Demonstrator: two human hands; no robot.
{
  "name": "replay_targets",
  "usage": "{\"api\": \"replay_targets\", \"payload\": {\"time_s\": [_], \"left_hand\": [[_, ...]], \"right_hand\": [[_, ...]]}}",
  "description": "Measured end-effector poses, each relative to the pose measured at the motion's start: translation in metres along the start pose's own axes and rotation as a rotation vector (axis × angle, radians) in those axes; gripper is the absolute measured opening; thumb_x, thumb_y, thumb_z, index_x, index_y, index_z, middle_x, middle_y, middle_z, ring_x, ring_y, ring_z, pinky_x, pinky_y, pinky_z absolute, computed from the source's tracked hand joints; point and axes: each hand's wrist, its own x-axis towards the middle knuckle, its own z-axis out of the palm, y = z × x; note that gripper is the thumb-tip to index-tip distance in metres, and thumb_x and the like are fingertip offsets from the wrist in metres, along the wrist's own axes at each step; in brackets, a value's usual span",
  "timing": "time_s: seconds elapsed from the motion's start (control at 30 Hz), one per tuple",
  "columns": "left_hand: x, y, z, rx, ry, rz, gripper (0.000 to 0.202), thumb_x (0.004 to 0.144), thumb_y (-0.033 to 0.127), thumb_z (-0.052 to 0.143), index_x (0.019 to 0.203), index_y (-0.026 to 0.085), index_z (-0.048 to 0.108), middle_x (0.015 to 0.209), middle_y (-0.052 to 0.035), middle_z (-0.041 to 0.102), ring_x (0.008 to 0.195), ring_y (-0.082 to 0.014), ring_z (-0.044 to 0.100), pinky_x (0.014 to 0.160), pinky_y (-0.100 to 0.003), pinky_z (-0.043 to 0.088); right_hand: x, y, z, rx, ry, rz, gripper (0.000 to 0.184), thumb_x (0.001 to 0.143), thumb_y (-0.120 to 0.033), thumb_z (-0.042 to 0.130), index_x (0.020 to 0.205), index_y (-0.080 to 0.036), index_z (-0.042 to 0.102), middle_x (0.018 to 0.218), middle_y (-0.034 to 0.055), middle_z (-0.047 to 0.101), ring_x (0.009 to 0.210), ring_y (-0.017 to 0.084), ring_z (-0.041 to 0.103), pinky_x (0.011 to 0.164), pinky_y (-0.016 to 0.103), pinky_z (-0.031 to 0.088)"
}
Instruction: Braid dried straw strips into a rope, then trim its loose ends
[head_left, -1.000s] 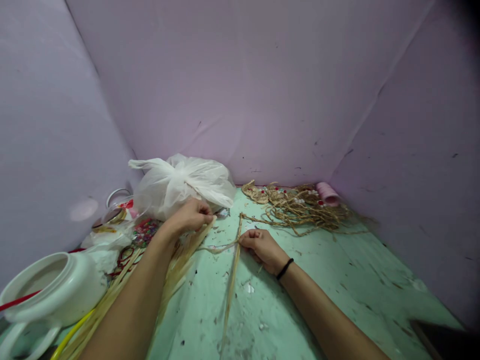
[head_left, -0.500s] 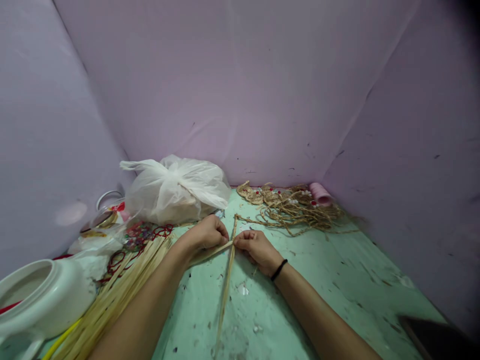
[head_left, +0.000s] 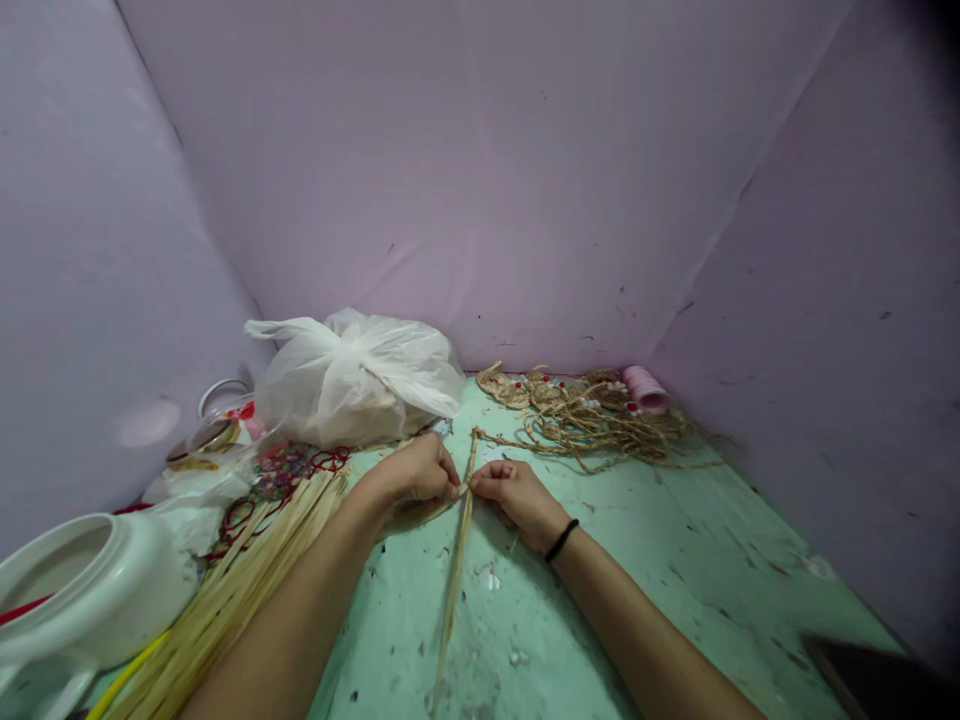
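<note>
A thin braid of dried plant fibre (head_left: 472,458) runs toward me over the green tabletop, its loose strands (head_left: 456,590) trailing down the middle. My left hand (head_left: 421,470) is closed, its fingertips pinching a pale fibre strip (head_left: 424,520) that passes beneath the palm to the left. Close beside it, my right hand (head_left: 517,497) pinches the braid where the strands meet. The fingertips of both hands nearly touch. A black band circles my right wrist.
On the left lie a bundle of pale fibre strips (head_left: 262,580), a white pot (head_left: 97,590) and red cord (head_left: 240,515). A knotted white plastic bag (head_left: 352,380) stands at the back. Braided pieces with beads (head_left: 592,420) and a pink thread spool (head_left: 646,390) lie back right.
My left hand has turned slightly and its fingertips now sit closer to the braid, covering more of the strip. My right hand keeps its pinch. The whole view has shifted slightly.
</note>
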Motion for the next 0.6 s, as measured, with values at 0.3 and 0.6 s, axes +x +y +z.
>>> {"api": "replay_targets", "payload": {"time_s": [0.3,0.6], "left_hand": [[-0.0017,0.0045,-0.0026,0.110,0.119,0.084,0.023,0.053,0.014,0.049,0.063,0.011,0.069,0.048,0.0014,0.053,0.047,-0.0092,0.042,0.046,-0.019,0.032],[0.0035,-0.0023,0.0031,-0.039,0.075,0.144,0.016,0.056,0.014,0.046,0.057,0.011,0.062,0.042,0.0026,0.048,0.039,-0.0078,0.041,0.042,-0.019,0.032]], "right_hand": [[0.0012,0.0018,-0.0003,-0.009,-0.006,-0.008,0.006,0.058,-0.016,0.055,0.053,-0.015,0.052,0.038,-0.0071,0.041,0.034,0.003,0.024,0.037,0.021,0.015],[0.0001,0.0011,-0.0013,-0.015,-0.005,-0.005,0.008,0.058,-0.018,0.055,0.053,-0.015,0.051,0.038,-0.0072,0.041,0.033,0.003,0.022,0.037,0.021,0.013]]}}
